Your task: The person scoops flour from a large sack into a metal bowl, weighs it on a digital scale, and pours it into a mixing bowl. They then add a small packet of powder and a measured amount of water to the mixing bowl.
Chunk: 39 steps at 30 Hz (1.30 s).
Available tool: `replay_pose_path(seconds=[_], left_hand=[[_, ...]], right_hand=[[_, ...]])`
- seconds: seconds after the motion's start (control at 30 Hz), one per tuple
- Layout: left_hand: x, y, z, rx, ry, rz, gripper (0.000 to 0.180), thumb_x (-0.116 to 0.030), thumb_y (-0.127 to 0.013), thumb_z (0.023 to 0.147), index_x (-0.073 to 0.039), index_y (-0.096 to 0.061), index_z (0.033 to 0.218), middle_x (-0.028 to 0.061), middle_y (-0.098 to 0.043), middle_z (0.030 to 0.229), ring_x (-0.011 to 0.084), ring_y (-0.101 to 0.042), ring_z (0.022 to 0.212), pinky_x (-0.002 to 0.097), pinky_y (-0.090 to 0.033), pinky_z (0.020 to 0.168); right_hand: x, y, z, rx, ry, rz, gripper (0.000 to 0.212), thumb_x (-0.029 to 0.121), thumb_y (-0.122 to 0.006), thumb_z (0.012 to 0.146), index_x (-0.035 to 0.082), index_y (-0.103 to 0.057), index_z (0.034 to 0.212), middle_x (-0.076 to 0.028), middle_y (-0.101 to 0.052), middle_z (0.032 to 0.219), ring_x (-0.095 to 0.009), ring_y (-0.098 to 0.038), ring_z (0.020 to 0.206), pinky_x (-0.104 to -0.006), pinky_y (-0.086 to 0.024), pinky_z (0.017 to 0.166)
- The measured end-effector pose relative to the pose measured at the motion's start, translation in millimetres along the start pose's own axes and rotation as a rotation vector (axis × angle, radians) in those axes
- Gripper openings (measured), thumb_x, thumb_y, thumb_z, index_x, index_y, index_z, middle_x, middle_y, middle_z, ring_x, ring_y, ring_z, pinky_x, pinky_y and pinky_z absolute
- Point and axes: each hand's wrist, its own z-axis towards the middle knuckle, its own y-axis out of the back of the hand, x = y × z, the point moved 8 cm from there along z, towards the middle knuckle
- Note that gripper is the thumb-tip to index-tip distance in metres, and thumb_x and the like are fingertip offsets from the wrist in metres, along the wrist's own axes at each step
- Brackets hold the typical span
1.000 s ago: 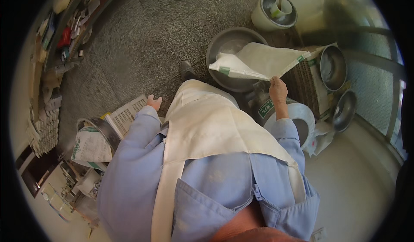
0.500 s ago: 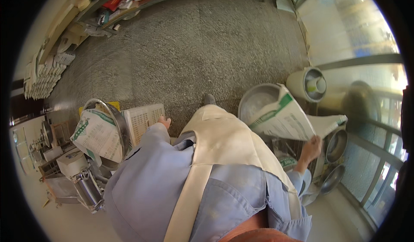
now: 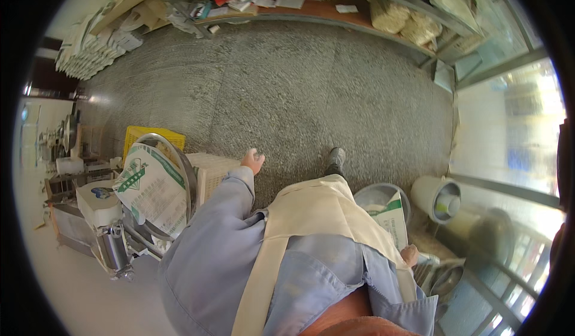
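Note:
My left hand (image 3: 253, 159) hangs out in front of my light blue sleeve, over the grey speckled floor. Its fingers are loosely curled with nothing in them. It is nearest to a pale slatted crate (image 3: 206, 171). My right hand (image 3: 409, 254) shows low at my right side, partly hidden behind my cream apron (image 3: 317, 216). It grips the edge of a white sack with green print (image 3: 392, 215), which hangs over a round metal basin (image 3: 371, 193). My dark shoe (image 3: 335, 158) is stepping forward.
At my left stand a large metal bowl on a machine (image 3: 179, 162), another printed sack (image 3: 150, 186), a yellow crate (image 3: 153, 135) and a steel stand (image 3: 114, 249). To the right are a white cylindrical bucket (image 3: 436, 199), stacked metal bowls (image 3: 446, 276) and glass panels. Cluttered shelves run along the far wall.
My view has swung left and forward, away from the basins. The sack has dropped from spread out in front of me to hanging at my right side. My left hand has left the crate.

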Motion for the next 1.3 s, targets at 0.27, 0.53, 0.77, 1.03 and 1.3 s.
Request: replay_pose_path(seconds=[0.27, 0.53, 0.77, 1.03, 1.3], left_hand=[[21.8, 43.6, 38.4, -0.206, 0.165, 0.130, 0.061, -0.038, -0.062, 0.076, 0.001, -0.045, 0.120, 0.0225, -0.053, 0.114, 0.0350, -0.051, 0.106, 0.0416, -0.040, 0.089], [11.2, 101.2, 52.6, -0.315, 0.425, -0.541, 0.056, -0.031, -0.058, 0.080, 0.006, -0.044, 0.119, 0.0236, -0.055, 0.110, 0.0325, -0.054, 0.102, 0.0392, -0.043, 0.085], [0.7, 238.5, 144.1, -0.285, 0.267, -0.652, 0.061, -0.035, -0.055, 0.083, 0.004, -0.037, 0.127, 0.0234, -0.047, 0.122, 0.0320, -0.050, 0.110, 0.0392, -0.041, 0.090], [-28.3, 353.1, 234.0, 0.049, -0.116, -1.090, 0.055, -0.042, -0.042, 0.091, 0.002, -0.039, 0.124, 0.0180, -0.050, 0.120, 0.0254, -0.050, 0.112, 0.0364, -0.042, 0.088], [-27.3, 504.6, 335.6, 0.211, -0.140, -2.334, 0.092, -0.073, -0.029, 0.077, -0.004, -0.017, 0.136, 0.0238, -0.033, 0.134, 0.0385, -0.037, 0.120, 0.0457, -0.038, 0.090]], right_hand=[[246.0, 172.3, 172.6, -0.199, 0.392, 0.032, 0.026, 0.026, -0.057, 0.073, 0.001, -0.058, 0.068, -0.021, -0.059, 0.070, -0.038, -0.059, 0.071, -0.0460, -0.045, 0.063], [654.5, 333.1, 87.5, -0.434, 1.287, 0.279, 0.021, 0.019, -0.057, 0.063, 0.003, -0.052, 0.051, -0.020, -0.053, 0.053, -0.038, -0.051, 0.049, -0.0452, -0.041, 0.049], [935.9, 338.1, -149.1, -0.203, 1.892, 0.409, 0.025, 0.015, -0.060, 0.066, 0.000, -0.048, 0.049, -0.020, -0.050, 0.050, -0.036, -0.051, 0.046, -0.0416, -0.039, 0.044], [1135.6, 383.9, -384.4, -0.040, 2.306, 0.621, 0.034, 0.018, -0.063, 0.071, 0.000, -0.044, 0.049, -0.019, -0.044, 0.049, -0.033, -0.044, 0.042, -0.0395, -0.033, 0.042], [1303.1, 443.7, -492.2, 0.301, 2.402, 1.118, 0.042, 0.015, -0.068, 0.074, 0.001, -0.038, 0.049, -0.010, -0.033, 0.044, -0.015, -0.030, 0.038, -0.0310, -0.025, 0.038]])
